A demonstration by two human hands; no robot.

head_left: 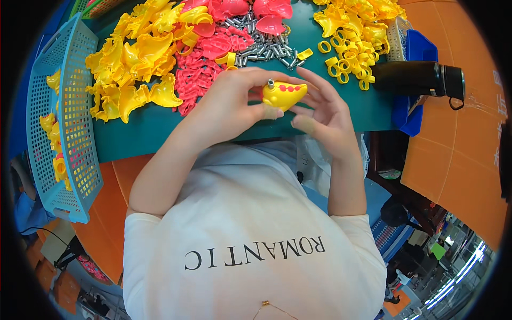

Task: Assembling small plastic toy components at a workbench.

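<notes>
My left hand (234, 101) is closed on a small yellow plastic toy part (285, 97), pinched between thumb and fingers. A row of red bits shows along its upper edge, and a small metal pin (271, 83) stands up at its left end. My right hand (326, 114) is beside the toy's pointed end, its fingers curved and spread, the thumb held apart. Whether a right fingertip touches the toy is hard to tell. Both thumbs seem wrapped in pale tape. Just beyond my hands lie metal pins (266, 49) and small red plastic pieces (193, 72).
Yellow shell parts (136, 61) are heaped on the green table (128, 141) at left. Yellow rings (349, 56) lie at right, near a black bottle (410, 79) and a blue bin (421, 48). A blue basket (82, 138) holding yellow pieces stands far left. Pink shells (272, 24) lie at the back.
</notes>
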